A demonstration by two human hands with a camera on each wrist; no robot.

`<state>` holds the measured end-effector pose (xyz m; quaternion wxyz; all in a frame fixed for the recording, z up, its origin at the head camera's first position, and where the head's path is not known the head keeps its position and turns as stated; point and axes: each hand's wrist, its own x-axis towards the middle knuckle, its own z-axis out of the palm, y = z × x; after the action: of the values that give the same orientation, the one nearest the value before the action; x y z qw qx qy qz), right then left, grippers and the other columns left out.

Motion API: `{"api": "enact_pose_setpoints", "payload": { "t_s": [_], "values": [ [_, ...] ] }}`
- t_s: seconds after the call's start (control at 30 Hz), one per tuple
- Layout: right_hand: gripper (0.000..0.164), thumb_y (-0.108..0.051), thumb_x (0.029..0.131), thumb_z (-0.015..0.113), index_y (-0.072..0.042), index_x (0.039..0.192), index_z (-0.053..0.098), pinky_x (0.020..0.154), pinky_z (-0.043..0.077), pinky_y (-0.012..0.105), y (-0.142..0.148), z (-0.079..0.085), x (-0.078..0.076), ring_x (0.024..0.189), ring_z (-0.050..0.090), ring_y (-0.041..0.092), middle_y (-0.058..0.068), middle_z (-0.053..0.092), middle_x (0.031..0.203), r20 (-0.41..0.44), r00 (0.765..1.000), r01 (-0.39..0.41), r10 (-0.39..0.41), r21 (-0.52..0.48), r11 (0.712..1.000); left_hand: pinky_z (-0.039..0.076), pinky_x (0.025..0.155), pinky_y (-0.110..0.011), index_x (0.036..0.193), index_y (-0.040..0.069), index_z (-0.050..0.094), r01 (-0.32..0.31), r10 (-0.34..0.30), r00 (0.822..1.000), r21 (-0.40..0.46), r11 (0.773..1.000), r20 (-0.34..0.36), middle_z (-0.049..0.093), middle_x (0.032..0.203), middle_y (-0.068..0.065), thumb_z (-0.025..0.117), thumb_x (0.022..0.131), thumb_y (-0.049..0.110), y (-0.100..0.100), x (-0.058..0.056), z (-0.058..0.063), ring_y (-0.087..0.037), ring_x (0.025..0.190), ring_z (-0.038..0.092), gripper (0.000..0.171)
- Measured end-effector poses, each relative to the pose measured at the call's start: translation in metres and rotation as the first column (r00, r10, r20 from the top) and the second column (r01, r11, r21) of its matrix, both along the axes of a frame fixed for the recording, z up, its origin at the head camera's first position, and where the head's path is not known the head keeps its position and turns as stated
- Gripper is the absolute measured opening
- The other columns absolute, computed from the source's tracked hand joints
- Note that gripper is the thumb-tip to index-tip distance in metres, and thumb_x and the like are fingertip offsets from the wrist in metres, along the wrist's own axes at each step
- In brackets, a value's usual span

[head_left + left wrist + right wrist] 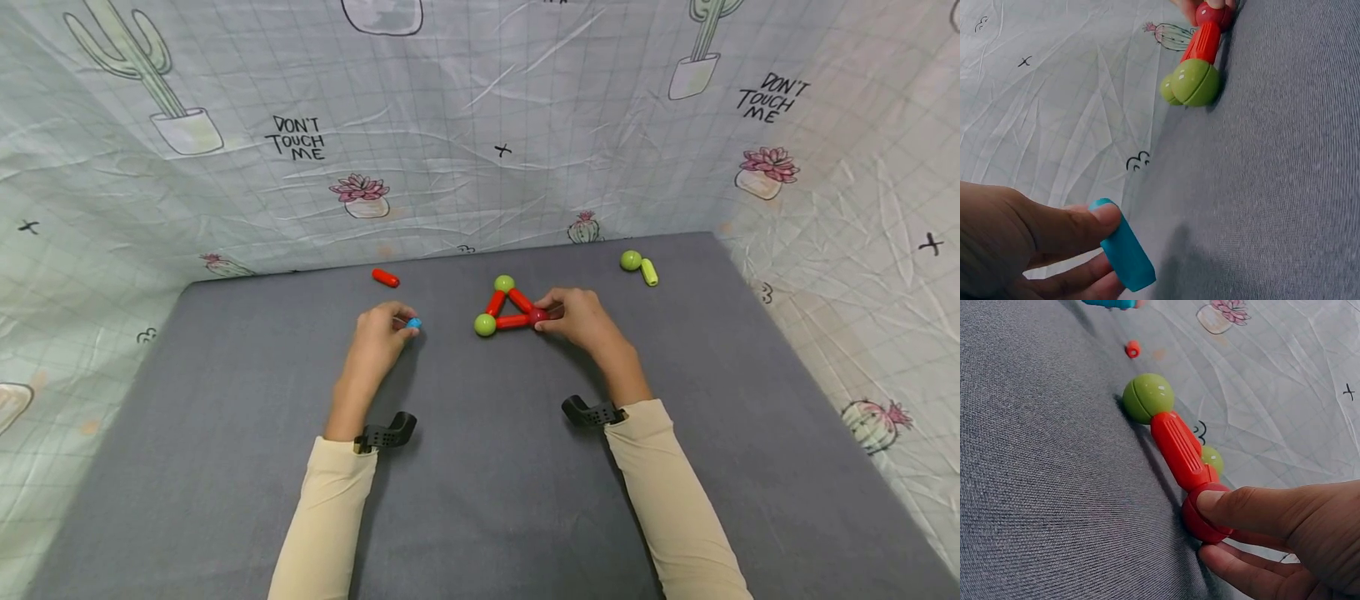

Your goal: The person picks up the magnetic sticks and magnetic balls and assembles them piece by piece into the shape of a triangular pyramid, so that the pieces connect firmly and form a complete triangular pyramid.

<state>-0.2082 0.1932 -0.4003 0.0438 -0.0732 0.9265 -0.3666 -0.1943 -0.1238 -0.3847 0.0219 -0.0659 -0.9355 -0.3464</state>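
Note:
A triangle of red rods [513,322] joins two green balls [485,324] and one dark red ball [1205,515] near the middle of the grey table. My right hand [583,320] pinches the dark red ball at the triangle's right corner between thumb and fingers. To the left of the triangle, my left hand [377,337] holds a short blue rod [1127,253], thumb on one side and fingertips on the other. The blue rod is apart from the triangle, and its far end points toward the table in the left wrist view.
A loose red rod [386,277] lies beyond my left hand. At the back right, a green ball [631,261] sits beside a yellow-green rod [649,272]. A printed cloth [450,125] hangs behind the table [480,500] and along its sides.

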Motion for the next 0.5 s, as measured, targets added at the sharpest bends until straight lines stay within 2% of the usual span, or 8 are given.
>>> {"api": "enact_pose_setpoints", "payload": {
  "t_s": [0.17, 0.5],
  "values": [
    [0.032, -0.01, 0.087, 0.082, -0.003, 0.118, 0.073, 0.085, 0.058, 0.042, -0.001, 0.002, 0.0, 0.105, 0.071, 0.029, 0.017, 0.074, 0.113, 0.001, 1.0, -0.007, 0.007, 0.007, 1.0, 0.057, 0.085, -0.044, 0.113, -0.004, 0.072, 0.013, -0.013, 1.0, 0.002, 1.0, -0.009, 0.069, 0.115, -0.021, 0.074, 0.093, 0.004, 0.005, -0.002, 0.002, -0.033, 0.104, 0.07, 0.022],
    [0.033, -0.009, 0.087, 0.081, -0.002, 0.118, 0.073, 0.087, 0.057, 0.043, -0.002, 0.005, 0.001, 0.106, 0.071, 0.03, 0.018, 0.074, 0.113, 0.017, 1.0, -0.005, 0.005, 0.003, 1.0, 0.057, 0.087, -0.041, 0.115, 0.0, 0.072, 0.037, -0.036, 0.999, 0.067, 0.997, -0.006, 0.074, 0.111, -0.018, 0.073, 0.093, 0.005, 0.017, -0.004, 0.005, -0.03, 0.103, 0.071, 0.022]
  ]
}}
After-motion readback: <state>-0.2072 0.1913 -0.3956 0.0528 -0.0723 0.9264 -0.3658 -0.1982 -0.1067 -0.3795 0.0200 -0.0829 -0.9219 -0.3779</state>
